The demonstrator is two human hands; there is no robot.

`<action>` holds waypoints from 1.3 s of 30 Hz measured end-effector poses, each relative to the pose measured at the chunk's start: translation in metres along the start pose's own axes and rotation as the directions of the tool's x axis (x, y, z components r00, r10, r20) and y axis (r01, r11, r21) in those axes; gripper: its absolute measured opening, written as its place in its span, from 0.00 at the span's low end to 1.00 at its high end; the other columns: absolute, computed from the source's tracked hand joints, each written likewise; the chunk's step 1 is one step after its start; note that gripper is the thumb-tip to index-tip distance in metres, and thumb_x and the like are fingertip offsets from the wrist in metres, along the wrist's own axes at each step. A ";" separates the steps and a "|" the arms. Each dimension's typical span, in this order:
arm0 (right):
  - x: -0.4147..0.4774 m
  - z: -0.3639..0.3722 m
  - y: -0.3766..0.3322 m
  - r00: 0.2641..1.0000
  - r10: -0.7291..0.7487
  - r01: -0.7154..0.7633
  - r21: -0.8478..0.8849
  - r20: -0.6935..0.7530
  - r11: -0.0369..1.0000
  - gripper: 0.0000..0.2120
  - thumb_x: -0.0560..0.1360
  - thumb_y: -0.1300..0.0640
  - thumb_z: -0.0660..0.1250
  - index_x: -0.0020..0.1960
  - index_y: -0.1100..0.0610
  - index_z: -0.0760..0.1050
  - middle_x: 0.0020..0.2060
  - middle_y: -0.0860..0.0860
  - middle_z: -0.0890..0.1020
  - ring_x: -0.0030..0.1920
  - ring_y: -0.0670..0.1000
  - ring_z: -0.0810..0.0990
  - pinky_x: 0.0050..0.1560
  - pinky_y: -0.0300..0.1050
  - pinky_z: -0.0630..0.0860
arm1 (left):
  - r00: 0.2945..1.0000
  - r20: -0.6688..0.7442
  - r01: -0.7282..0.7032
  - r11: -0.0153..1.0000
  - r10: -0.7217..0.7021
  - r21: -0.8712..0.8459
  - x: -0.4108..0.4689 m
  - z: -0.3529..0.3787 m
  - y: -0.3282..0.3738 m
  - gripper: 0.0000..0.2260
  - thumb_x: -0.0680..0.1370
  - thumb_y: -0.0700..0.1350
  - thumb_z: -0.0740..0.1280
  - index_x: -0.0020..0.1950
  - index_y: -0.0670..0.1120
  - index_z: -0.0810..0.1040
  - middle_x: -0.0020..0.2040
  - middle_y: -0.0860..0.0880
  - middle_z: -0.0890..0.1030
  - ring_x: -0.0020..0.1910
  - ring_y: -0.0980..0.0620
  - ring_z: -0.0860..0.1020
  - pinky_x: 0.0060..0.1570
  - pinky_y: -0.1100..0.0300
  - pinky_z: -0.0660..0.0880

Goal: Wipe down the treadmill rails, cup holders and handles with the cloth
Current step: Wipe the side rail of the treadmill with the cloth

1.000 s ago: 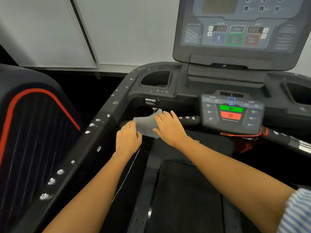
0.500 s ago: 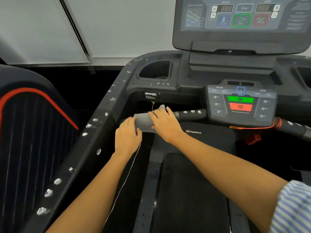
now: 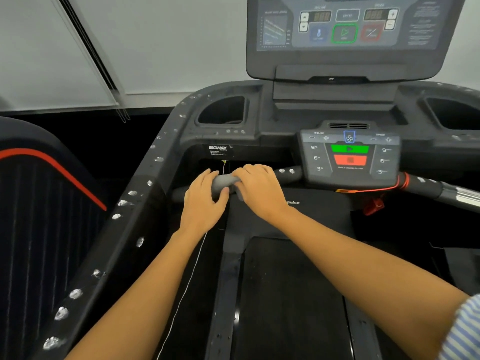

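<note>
Grey cloth [image 3: 224,181] is wrapped over the black front handle [image 3: 285,174] of the treadmill, bunched between two bare hands that sit side by side on the bar. The left hand [image 3: 204,203] curls round the cloth from the near side, its fingers [image 3: 207,175] closed over the top of the bar and the thumb pressing on the fabric. The right hand [image 3: 259,189] lies just beside it, touching the cloth's other end, its fingers folded down over the bar and gripping both fabric and handle. A thin white thread [image 3: 187,287] hangs from the cloth and trails down along the left forearm.

White specks dot the left rail [image 3: 124,224] all the way from the near corner up to the bend by the left cup holder [image 3: 223,110], and a few more sit on the handle just right of the hands. The right cup holder [image 3: 452,113] shows at the far edge of the deck. Right of the hands, the small control panel [image 3: 349,157] with its green and red buttons stands above the handle, and the big console screen [image 3: 345,29] rises behind it. A red safety clip [image 3: 374,205] dangles below the panel. The dark belt [image 3: 291,294] runs beneath both forearms, and a striped sleeve [image 3: 465,333] shows at the right arm.
</note>
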State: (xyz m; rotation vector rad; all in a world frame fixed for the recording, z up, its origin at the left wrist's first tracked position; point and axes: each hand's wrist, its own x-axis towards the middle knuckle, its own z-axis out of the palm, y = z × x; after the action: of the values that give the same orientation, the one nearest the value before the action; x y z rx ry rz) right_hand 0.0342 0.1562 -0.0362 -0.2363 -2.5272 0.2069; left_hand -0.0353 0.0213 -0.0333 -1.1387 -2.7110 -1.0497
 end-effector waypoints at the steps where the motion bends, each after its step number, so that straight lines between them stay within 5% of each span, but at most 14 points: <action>1: -0.003 -0.008 0.003 1.000 0.031 -0.031 0.032 0.000 0.999 0.07 0.69 0.61 0.70 0.47 0.58 0.79 0.38 0.53 0.81 0.40 0.55 0.80 0.48 0.50 0.74 | 0.999 0.014 -0.045 0.999 0.045 -0.021 0.001 0.000 0.005 0.21 0.77 0.48 0.65 0.68 0.44 0.69 0.69 0.45 0.69 0.70 0.48 0.64 0.68 0.48 0.62; 4: -0.013 -0.032 0.015 0.989 0.136 -0.145 0.181 0.061 0.973 0.09 0.74 0.58 0.63 0.51 0.58 0.78 0.43 0.54 0.81 0.44 0.56 0.79 0.49 0.52 0.73 | 0.976 0.035 -0.213 0.976 0.215 -0.046 0.006 0.003 0.021 0.18 0.75 0.52 0.65 0.62 0.46 0.74 0.62 0.49 0.76 0.64 0.49 0.71 0.65 0.49 0.66; 8: -0.032 -0.062 0.030 0.934 0.342 -0.349 0.467 0.103 0.812 0.07 0.75 0.57 0.66 0.52 0.56 0.75 0.45 0.49 0.80 0.46 0.48 0.77 0.50 0.45 0.74 | 0.956 0.110 -0.243 0.947 0.270 -0.212 0.008 0.008 0.053 0.05 0.77 0.47 0.65 0.52 0.52 0.74 0.43 0.59 0.76 0.43 0.59 0.76 0.44 0.64 0.73; 11: -0.052 -0.081 0.037 0.826 0.561 -0.469 0.610 0.048 0.639 0.14 0.72 0.57 0.71 0.56 0.56 0.72 0.48 0.47 0.76 0.46 0.45 0.74 0.46 0.33 0.71 | 0.952 0.144 -0.207 0.918 0.268 -0.339 0.008 0.016 0.079 0.04 0.77 0.46 0.65 0.51 0.50 0.75 0.41 0.59 0.77 0.42 0.62 0.76 0.40 0.70 0.71; 15: -0.081 -0.093 0.044 0.604 0.797 -0.560 0.712 0.000 0.424 0.24 0.70 0.52 0.73 0.60 0.54 0.65 0.56 0.53 0.71 0.54 0.50 0.73 0.53 0.40 0.73 | 0.950 0.170 -0.166 0.884 0.262 -0.437 0.001 0.036 0.117 0.06 0.77 0.45 0.66 0.51 0.46 0.77 0.43 0.55 0.78 0.43 0.61 0.76 0.40 0.70 0.72; 19: -0.107 -0.114 0.046 0.410 0.905 -0.507 0.853 0.113 0.123 0.23 0.74 0.54 0.69 0.63 0.55 0.61 0.59 0.56 0.72 0.56 0.49 0.75 0.52 0.37 0.76 | 0.938 0.182 -0.182 0.864 0.296 -0.469 -0.014 0.059 0.161 0.06 0.76 0.46 0.67 0.51 0.45 0.77 0.43 0.52 0.79 0.43 0.57 0.77 0.42 0.66 0.73; 23: -0.133 -0.148 0.052 0.341 0.902 -0.304 0.939 0.266 -0.162 0.19 0.76 0.55 0.62 0.65 0.57 0.62 0.52 0.53 0.76 0.52 0.53 0.77 0.48 0.50 0.75 | 0.916 0.233 -0.169 0.840 0.327 -0.515 -0.035 0.081 0.203 0.04 0.75 0.44 0.67 0.49 0.46 0.76 0.41 0.55 0.78 0.40 0.57 0.76 0.37 0.70 0.70; 28: -0.176 -0.181 0.064 0.243 0.950 -0.294 0.948 0.194 -0.118 0.20 0.77 0.49 0.63 0.65 0.56 0.65 0.58 0.56 0.77 0.55 0.54 0.79 0.53 0.53 0.78 | 0.804 0.338 -0.249 0.793 0.489 -0.556 -0.065 0.101 0.247 0.06 0.75 0.45 0.67 0.51 0.48 0.76 0.45 0.53 0.79 0.43 0.57 0.76 0.40 0.71 0.70; 32: -0.214 -0.204 0.071 0.167 0.974 -0.228 0.967 0.155 -0.115 0.21 0.77 0.51 0.64 0.64 0.61 0.67 0.53 0.59 0.78 0.46 0.51 0.81 0.38 0.43 0.80 | 0.673 0.386 -0.315 0.716 0.631 -0.623 -0.093 0.113 0.276 0.06 0.77 0.44 0.64 0.52 0.46 0.79 0.44 0.52 0.77 0.42 0.58 0.75 0.42 0.68 0.71; 35: -0.242 -0.221 0.074 0.072 0.982 -0.225 0.962 0.177 -0.157 0.16 0.77 0.50 0.64 0.60 0.57 0.70 0.53 0.58 0.79 0.48 0.52 0.81 0.42 0.47 0.80 | 0.599 0.398 -0.368 0.680 0.695 -0.634 -0.109 0.126 0.294 0.08 0.79 0.43 0.61 0.51 0.46 0.80 0.44 0.52 0.75 0.42 0.59 0.73 0.41 0.74 0.66; 39: -0.280 -0.245 0.074 0.011 0.989 -0.181 0.973 0.151 -0.146 0.12 0.77 0.50 0.63 0.56 0.55 0.70 0.51 0.57 0.79 0.45 0.52 0.80 0.37 0.44 0.77 | 0.538 0.404 -0.410 0.649 0.740 -0.641 -0.128 0.143 0.320 0.10 0.79 0.45 0.59 0.51 0.47 0.80 0.49 0.51 0.75 0.46 0.57 0.73 0.45 0.69 0.69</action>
State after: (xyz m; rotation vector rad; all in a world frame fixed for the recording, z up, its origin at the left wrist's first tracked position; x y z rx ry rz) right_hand 0.4104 0.1915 -0.0030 -1.1320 -0.6563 1.5264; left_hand 0.2955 0.1880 0.0073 -2.7329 -2.0070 -1.3969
